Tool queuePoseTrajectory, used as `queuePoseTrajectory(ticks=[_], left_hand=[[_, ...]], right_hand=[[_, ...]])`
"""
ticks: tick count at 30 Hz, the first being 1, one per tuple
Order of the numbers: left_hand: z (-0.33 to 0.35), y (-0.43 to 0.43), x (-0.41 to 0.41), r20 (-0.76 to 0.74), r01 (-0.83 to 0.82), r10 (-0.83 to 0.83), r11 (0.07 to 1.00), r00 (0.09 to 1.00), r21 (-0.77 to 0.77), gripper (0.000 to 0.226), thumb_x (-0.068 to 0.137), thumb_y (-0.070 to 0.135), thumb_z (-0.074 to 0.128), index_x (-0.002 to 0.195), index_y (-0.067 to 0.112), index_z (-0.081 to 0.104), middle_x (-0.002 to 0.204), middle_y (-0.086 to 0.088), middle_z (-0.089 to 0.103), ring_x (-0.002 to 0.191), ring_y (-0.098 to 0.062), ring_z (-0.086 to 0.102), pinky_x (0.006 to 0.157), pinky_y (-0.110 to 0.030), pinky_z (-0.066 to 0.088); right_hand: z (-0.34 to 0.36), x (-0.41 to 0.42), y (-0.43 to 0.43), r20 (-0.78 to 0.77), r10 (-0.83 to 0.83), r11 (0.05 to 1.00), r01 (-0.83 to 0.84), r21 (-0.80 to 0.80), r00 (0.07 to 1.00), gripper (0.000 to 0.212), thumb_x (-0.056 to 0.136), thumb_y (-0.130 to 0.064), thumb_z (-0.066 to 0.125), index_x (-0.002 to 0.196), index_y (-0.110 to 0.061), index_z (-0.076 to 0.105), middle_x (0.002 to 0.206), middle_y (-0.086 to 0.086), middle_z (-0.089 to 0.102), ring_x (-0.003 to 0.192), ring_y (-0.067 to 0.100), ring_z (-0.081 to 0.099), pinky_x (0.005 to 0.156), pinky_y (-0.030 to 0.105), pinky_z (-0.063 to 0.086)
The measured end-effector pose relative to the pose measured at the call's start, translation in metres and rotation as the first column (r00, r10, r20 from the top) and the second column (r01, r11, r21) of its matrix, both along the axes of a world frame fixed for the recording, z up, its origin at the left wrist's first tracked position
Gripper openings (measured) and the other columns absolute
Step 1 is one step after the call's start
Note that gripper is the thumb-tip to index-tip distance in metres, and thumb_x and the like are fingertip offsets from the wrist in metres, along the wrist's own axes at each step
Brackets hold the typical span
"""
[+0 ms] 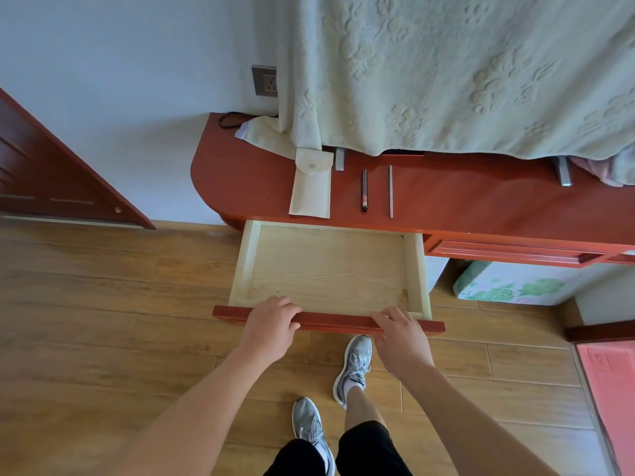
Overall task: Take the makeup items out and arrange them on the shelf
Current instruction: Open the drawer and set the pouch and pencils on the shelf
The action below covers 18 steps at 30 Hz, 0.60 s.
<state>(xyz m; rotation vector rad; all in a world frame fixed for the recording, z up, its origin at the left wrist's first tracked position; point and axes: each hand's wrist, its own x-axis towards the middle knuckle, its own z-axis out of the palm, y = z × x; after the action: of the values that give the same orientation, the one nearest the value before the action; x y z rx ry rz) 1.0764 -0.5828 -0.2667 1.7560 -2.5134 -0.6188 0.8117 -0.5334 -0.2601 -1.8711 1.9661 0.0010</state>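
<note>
A pale wooden drawer (326, 266) stands pulled out from the red-brown dresser top (240, 180); nothing lies inside it. My left hand (269, 324) grips the drawer's red front panel (333, 321) near its left end, fingers curled over the top edge. My right hand (400, 334) holds the same panel near its right end. On the dresser top lie a cream pouch with a snap flap (311, 187), a dark makeup pencil (364, 190) and a thin brownish pencil (390, 192), side by side.
A pale green embossed cloth (464, 70) drapes over something at the dresser's back. A wall socket (264, 80) and black cable (230, 120) sit at the back left. A red-brown door (51, 173) is at left. My feet stand on wooden flooring (103, 304).
</note>
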Motion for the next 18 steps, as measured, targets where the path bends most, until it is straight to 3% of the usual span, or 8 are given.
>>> queuePoseTrajectory(ticks=[4,9,18], left_hand=[[-0.004,-0.001,0.002,-0.019,-0.008,0.008,1.000,1.000,-0.027,0.031,0.089,0.027,0.073,0.119,0.021,0.071,0.113,0.008,0.070,0.103,-0.016,0.064,0.087,-0.033,0.054],[-0.006,-0.007,0.002,-0.009,0.004,-0.004,1.000,1.000,-0.011,0.031,0.090,0.029,0.071,0.120,0.023,0.071,0.115,0.011,0.069,0.104,-0.014,0.062,0.090,-0.033,0.052],[-0.005,-0.044,-0.007,-0.019,-0.029,0.029,0.999,0.999,-0.016,0.030,0.088,0.027,0.074,0.117,0.022,0.073,0.111,0.011,0.070,0.102,-0.015,0.063,0.087,-0.032,0.053]], right_hand=[[-0.007,0.000,-0.003,0.028,-0.040,0.998,0.042,-0.052,0.999,0.029,0.089,-0.016,0.062,0.117,-0.024,0.068,0.114,-0.005,0.063,0.101,0.019,0.057,0.086,0.031,0.048],[-0.010,-0.004,-0.008,0.036,-0.035,0.996,0.038,-0.076,0.999,0.025,0.084,-0.016,0.071,0.107,-0.024,0.072,0.103,-0.007,0.065,0.091,0.019,0.059,0.078,0.030,0.048],[-0.006,-0.014,-0.052,0.040,-0.007,0.999,0.009,-0.037,0.999,0.028,0.089,-0.021,0.065,0.116,-0.026,0.069,0.111,-0.009,0.063,0.101,0.017,0.056,0.084,0.026,0.042]])
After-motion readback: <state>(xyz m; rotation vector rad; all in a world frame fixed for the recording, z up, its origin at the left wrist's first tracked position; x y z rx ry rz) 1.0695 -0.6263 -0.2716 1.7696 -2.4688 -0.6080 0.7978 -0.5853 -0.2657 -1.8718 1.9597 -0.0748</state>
